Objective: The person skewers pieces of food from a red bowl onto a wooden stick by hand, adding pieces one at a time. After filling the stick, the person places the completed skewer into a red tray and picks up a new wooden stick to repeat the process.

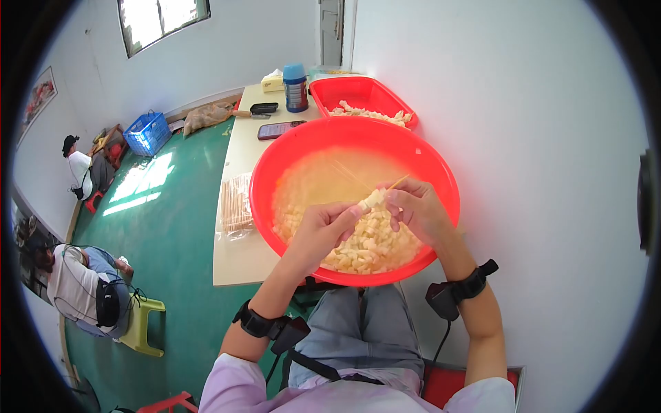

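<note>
Near the centre of the frame from the head camera, the left hand (329, 228) is pinching some pale pieces (372, 200) between its thumb and fingers. On the right of these, the right hand (418, 208) has its thumb and fingertips bent together at the other end of the pale pieces, and a thin wooden stick (398, 182) sticks out at its fingertips, toward the upper right; I cannot tell whether this hand presses more the stick or the food. Both hands are above a large red basin (447, 172), which takes the middle of the frame and contains cloudy yellowish liquid and many pale cubes (375, 242), gathered in its lower part. Just behind the basin, at upper centre, a red tray (354, 85) holds pale strips (372, 113). To the left of it, on the cream table (237, 158), stands a blue bottle (296, 93), with a phone (280, 130) lying lower. Beside the basin's left edge lies a plastic bag of sticks (237, 205). At the left of the frame, well apart, two other people are seated, the nearer on a green stool (141, 323).
</note>
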Demonstrator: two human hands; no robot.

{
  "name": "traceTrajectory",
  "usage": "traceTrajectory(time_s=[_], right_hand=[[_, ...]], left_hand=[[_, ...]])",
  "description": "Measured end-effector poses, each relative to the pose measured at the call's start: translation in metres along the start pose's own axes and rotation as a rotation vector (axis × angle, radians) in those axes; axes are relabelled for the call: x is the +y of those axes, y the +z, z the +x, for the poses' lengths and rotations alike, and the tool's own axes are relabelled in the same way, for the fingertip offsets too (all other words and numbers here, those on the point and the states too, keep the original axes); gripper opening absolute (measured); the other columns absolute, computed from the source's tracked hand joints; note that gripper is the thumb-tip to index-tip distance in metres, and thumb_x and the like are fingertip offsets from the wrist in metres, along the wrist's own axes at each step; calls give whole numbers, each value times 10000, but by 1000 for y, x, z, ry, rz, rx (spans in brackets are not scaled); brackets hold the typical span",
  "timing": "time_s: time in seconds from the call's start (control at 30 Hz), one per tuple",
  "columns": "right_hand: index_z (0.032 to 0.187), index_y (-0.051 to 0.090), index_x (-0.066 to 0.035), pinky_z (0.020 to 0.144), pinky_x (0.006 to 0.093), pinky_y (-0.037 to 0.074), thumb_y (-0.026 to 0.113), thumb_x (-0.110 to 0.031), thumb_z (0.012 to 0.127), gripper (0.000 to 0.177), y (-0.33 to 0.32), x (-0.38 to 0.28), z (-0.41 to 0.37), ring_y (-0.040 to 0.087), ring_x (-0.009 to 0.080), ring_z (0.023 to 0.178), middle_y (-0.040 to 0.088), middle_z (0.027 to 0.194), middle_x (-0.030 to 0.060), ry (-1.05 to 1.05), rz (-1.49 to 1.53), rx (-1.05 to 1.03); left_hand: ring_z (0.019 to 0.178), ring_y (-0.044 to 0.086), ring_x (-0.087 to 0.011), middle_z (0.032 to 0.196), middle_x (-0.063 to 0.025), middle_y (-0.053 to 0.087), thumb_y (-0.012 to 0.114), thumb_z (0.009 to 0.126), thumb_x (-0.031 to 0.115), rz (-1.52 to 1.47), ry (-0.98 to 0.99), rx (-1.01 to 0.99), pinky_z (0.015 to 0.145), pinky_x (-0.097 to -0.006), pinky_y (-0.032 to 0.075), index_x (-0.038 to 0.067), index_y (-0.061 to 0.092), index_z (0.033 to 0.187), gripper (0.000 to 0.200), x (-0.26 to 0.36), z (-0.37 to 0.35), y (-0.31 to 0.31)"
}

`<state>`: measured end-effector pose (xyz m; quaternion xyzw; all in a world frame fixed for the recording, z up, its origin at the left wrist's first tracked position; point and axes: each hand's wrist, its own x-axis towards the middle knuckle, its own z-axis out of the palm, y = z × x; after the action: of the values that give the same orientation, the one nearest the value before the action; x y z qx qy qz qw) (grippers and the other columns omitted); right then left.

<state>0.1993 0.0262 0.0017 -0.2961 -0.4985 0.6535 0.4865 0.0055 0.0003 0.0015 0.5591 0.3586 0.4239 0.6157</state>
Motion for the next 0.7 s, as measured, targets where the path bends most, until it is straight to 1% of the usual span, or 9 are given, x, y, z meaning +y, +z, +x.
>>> traceTrajectory(time_s=[0.1, 0.2, 0.3, 0.4, 0.5, 0.6, 0.7], right_hand=[[892, 596, 0, 469, 222, 426, 591, -132, 784, 171, 10, -2, -1, 489, 70, 571, 554, 777, 21, -74, -194, 98], [852, 605, -10, 495, 234, 423, 592, -129, 768, 146, 9, 12, 4, 494, 85, 552, 566, 740, 37, -245, -752, 204], [851, 606, -31, 547, 262, 433, 595, -127, 739, 148, 6, 18, 6, 518, 139, 562, 569, 720, 61, -238, -1098, 116], [857, 609, -48, 620, 308, 446, 595, -125, 719, 159, 4, 23, 6, 542, 202, 655, 553, 765, 81, -202, -1182, 6], [889, 608, -57, 693, 335, 439, 589, -126, 715, 188, 7, 28, 3, 532, 247, 804, 528, 851, 97, -241, -1263, -65], [995, 589, -85, 726, 314, 426, 597, -133, 733, 267, 4, 35, 4, 503, 237, 836, 492, 945, 102, -400, -1358, -223], [1024, 571, -92, 751, 318, 420, 588, -109, 733, 292, 2, 39, 5, 499, 251, 864, 486, 940, 105, -328, -1479, -281]], left_hand=[[472, 284, -4, 571, 56, 375, 489, 871, 225, -17, 12, 97, 422, -159, 210, -15, 580, 1012, 293, 5, 2, -1], [488, 338, -11, 568, 48, 408, 473, 871, 202, 54, 187, 242, 443, -160, 260, -10, 583, 965, 257, -1, 12, -12], [515, 356, -19, 619, 38, 428, 457, 877, 192, 68, 233, 354, 462, -163, 283, -3, 531, 1016, 251, -4, 16, -22], [549, 350, -24, 655, 35, 417, 439, 879, 174, 9, 261, 381, 470, -166, 266, 26, 469, 1064, 239, -5, 14, -24], [557, 365, -38, 659, 27, 418, 429, 870, 168, -74, 194, 344, 488, -169, 293, 45, 429, 1061, 227, -5, 12, -27], [529, 359, -42, 644, 26, 410, 435, 857, 179, -137, 129, 330, 471, -169, 300, 57, 430, 1042, 221, -2, 10, -25], [497, 345, -41, 641, 26, 406, 443, 851, 200, -188, 45, 296, 440, -172, 289, 58, 419, 1098, 287, -1, 7, -28]])
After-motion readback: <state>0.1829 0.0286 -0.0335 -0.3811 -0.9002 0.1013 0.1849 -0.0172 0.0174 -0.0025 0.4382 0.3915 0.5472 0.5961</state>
